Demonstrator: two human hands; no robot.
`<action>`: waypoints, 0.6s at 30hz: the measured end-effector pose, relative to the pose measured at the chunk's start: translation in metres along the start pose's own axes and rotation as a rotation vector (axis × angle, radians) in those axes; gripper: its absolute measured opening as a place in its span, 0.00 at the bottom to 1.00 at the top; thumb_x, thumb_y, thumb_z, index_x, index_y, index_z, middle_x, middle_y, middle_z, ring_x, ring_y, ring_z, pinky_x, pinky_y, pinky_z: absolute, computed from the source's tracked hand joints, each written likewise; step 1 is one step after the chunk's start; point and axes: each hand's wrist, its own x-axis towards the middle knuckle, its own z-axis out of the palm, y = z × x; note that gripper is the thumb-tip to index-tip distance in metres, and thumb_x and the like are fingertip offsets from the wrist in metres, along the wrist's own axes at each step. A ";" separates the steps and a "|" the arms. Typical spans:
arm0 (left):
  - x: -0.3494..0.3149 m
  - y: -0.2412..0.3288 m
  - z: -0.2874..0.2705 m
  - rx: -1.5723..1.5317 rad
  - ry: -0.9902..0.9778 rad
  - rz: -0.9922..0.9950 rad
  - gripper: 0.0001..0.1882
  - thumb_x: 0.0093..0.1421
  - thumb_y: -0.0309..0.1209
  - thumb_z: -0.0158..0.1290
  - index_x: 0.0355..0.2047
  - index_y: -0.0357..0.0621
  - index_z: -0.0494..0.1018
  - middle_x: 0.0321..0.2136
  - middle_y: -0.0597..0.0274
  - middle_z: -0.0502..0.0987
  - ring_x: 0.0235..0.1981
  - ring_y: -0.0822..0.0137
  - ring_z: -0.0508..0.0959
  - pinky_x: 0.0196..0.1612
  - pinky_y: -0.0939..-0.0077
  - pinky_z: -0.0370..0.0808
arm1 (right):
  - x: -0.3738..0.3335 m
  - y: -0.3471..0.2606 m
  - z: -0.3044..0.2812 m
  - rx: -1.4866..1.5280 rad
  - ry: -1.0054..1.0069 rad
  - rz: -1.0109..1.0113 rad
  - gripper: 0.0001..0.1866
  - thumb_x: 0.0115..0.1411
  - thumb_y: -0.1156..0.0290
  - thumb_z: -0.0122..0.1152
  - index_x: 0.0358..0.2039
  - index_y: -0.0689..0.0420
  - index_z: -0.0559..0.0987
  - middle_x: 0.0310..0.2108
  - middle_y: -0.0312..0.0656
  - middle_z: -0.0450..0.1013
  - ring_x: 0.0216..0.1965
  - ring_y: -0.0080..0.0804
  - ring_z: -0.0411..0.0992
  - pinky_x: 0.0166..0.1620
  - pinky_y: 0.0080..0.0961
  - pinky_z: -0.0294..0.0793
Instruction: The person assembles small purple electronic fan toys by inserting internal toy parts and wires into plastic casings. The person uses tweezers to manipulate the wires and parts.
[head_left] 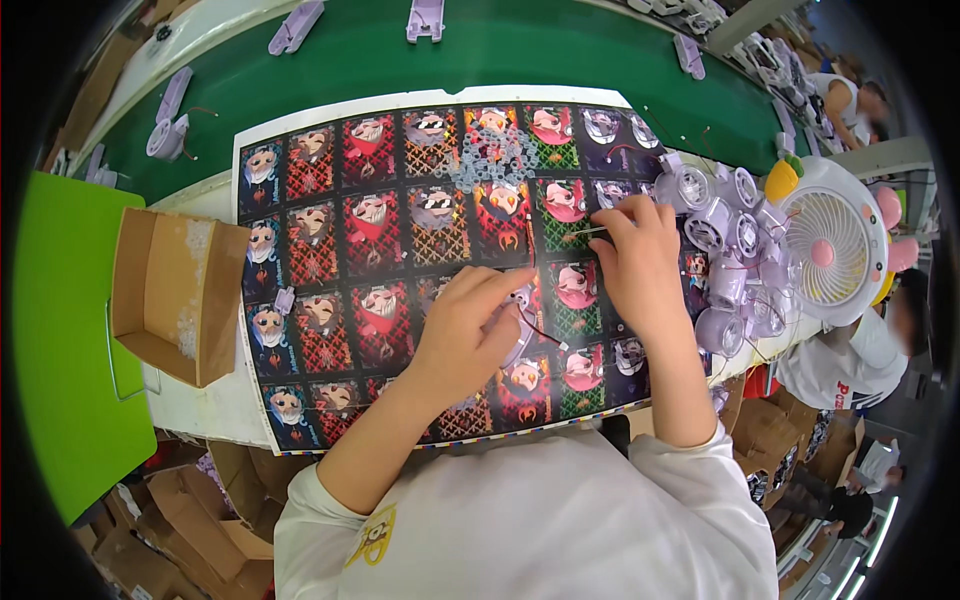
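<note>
My left hand (462, 325) is closed on a lilac plastic fan housing (516, 345) over the middle of the printed sheet. Fingers cover much of that housing. A thin red and black wire (541, 333) with a small white plug runs out from it, and another red wire (530, 240) stands up by the index fingertip. To the right, my right hand (640, 262) pinches a slim metal tool, apparently tweezers (590, 231), its tip pointing left. Beyond both hands lies a heap of small translucent clear pieces (495, 160) on the sheet.
Lilac fan housings (725, 225) with wires crowd the right side beside a white desk fan (825, 250). An open cardboard box (180, 295) stands left. A green conveyor belt (360, 50) carrying lilac parts crosses behind the dark printed sheet (395, 270). Other people are at far right.
</note>
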 end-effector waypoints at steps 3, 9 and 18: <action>0.002 0.001 0.002 -0.005 0.006 -0.005 0.19 0.55 0.21 0.50 0.48 0.36 0.75 0.34 0.53 0.76 0.34 0.56 0.74 0.37 0.66 0.72 | -0.005 0.017 0.018 -0.036 -0.055 -0.082 0.09 0.52 0.76 0.63 0.34 0.57 0.75 0.37 0.42 0.68 0.44 0.44 0.65 0.44 0.41 0.65; -0.001 0.001 0.003 -0.006 0.032 -0.026 0.19 0.56 0.22 0.51 0.49 0.36 0.74 0.35 0.53 0.76 0.36 0.56 0.74 0.38 0.66 0.73 | -0.041 -0.037 -0.014 0.660 -0.169 -0.222 0.07 0.57 0.80 0.57 0.36 0.60 0.72 0.29 0.48 0.68 0.30 0.51 0.71 0.33 0.41 0.72; -0.001 0.002 0.007 0.066 0.076 -0.046 0.19 0.56 0.18 0.49 0.49 0.35 0.75 0.37 0.51 0.78 0.37 0.57 0.78 0.41 0.71 0.74 | -0.058 -0.069 -0.006 0.450 0.006 -0.032 0.16 0.52 0.84 0.58 0.43 0.60 0.76 0.29 0.44 0.67 0.25 0.43 0.72 0.26 0.36 0.74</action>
